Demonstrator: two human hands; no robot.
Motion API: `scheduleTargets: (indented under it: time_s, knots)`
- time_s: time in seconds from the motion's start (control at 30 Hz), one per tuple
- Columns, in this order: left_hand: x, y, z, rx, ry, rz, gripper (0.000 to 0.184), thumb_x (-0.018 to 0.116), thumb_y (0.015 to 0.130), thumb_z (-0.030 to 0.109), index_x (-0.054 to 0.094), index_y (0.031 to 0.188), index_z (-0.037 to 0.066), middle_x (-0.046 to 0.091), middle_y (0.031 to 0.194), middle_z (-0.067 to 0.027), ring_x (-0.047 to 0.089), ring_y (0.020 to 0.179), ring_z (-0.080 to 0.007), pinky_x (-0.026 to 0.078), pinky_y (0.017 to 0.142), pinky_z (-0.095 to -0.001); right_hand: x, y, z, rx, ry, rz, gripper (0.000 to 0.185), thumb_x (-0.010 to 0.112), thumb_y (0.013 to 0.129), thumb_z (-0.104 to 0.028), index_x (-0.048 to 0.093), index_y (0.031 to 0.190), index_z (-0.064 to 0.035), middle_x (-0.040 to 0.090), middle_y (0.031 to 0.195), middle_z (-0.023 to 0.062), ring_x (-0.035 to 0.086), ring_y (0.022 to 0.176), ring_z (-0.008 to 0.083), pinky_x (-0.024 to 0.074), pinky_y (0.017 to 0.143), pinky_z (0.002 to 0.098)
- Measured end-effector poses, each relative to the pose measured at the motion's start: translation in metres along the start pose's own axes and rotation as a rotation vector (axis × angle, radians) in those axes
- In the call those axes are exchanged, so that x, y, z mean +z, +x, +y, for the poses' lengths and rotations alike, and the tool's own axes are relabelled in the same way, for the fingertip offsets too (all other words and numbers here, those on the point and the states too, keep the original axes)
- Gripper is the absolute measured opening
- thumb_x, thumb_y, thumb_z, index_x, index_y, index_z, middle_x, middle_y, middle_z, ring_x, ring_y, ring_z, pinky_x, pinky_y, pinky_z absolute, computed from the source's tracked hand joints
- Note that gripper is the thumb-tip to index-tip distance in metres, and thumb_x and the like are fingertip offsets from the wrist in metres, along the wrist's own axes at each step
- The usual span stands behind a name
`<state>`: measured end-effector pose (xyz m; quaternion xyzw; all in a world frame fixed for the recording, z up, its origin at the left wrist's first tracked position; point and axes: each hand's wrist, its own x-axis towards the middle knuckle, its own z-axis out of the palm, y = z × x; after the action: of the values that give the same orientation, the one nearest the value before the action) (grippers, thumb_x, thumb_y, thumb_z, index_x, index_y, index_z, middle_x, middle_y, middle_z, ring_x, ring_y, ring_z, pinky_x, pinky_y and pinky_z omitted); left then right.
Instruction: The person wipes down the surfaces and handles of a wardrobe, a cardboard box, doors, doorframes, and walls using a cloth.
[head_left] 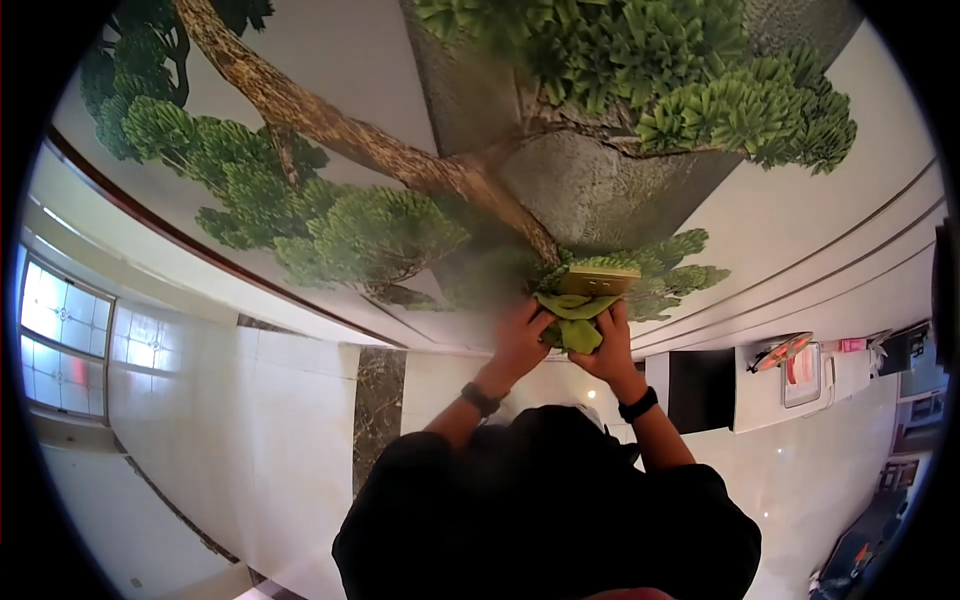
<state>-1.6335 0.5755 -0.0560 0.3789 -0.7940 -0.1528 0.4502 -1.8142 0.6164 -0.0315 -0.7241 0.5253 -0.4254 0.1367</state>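
A bright green cloth (573,334) is bunched between my two hands, close to the wall with the pine-tree picture. My left hand (522,338) grips its left side, with the fingers curled into the folds. On the right side, my right hand (608,350) is closed round the cloth too. Just beyond the cloth, a gold-coloured wall plate (603,281) is fixed to the wall, its lower edge partly covered by the fabric. I cannot tell whether the cloth presses on the plate. Each wrist wears a dark band.
A large pine-tree mural (360,135) covers the wall before me. To the right stands a white cabinet (748,405) with a black front panel (700,390); a tray (802,375) lies on top. A window (65,335) is at far left. Shiny floor tiles (300,430) surround a dark marble strip (378,410).
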Motion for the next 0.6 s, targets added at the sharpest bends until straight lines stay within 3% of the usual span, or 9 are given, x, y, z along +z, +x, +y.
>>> scheduleTargets:
  time_s: [0.17,0.37,0.47,0.6]
  knots:
    - [-0.009,-0.007,-0.004,-0.075,-0.195,0.049,0.043,0.068,0.065,-0.004,0.066,0.106,0.009,0.061,0.108,-0.0118,0.061,0.093,-0.0350,0.052,0.074,-0.0421,0.012,0.010,-0.031,0.077,0.002,0.033,0.070,0.076,0.055,-0.019,0.055,0.120,-0.0055,0.048,0.111,0.0182,0.050,0.103,0.0412,0.0457,0.088,0.0461]
    - [-0.046,-0.004,-0.011,-0.134,-0.192,0.089,0.045,0.067,0.064,-0.006,0.065,0.107,0.008,0.063,0.102,-0.0133,0.062,0.091,-0.0357,0.052,0.075,-0.0421,0.018,0.027,-0.068,0.100,0.023,0.014,0.066,0.077,0.056,-0.017,0.055,0.117,-0.0052,0.049,0.113,0.0178,0.055,0.098,0.0388,0.0493,0.080,0.0437]
    - [-0.064,0.026,0.010,0.004,-0.222,0.326,0.039,0.071,0.062,-0.008,0.065,0.098,0.004,0.058,0.104,-0.0153,0.059,0.091,-0.0326,0.051,0.074,-0.0394,0.011,0.047,-0.089,-0.052,0.020,0.102,0.066,0.077,0.055,-0.015,0.054,0.117,-0.0046,0.049,0.111,0.0189,0.054,0.101,0.0395,0.0477,0.084,0.0440]
    - [-0.078,0.070,0.045,0.142,-0.153,0.347,0.039,0.074,0.065,-0.002,0.066,0.102,0.004,0.059,0.107,-0.0164,0.060,0.095,-0.0347,0.050,0.079,-0.0410,-0.026,0.073,-0.117,-0.066,0.027,0.251,0.063,0.076,0.056,-0.018,0.053,0.113,-0.0034,0.048,0.109,0.0193,0.052,0.101,0.0396,0.0458,0.085,0.0437]
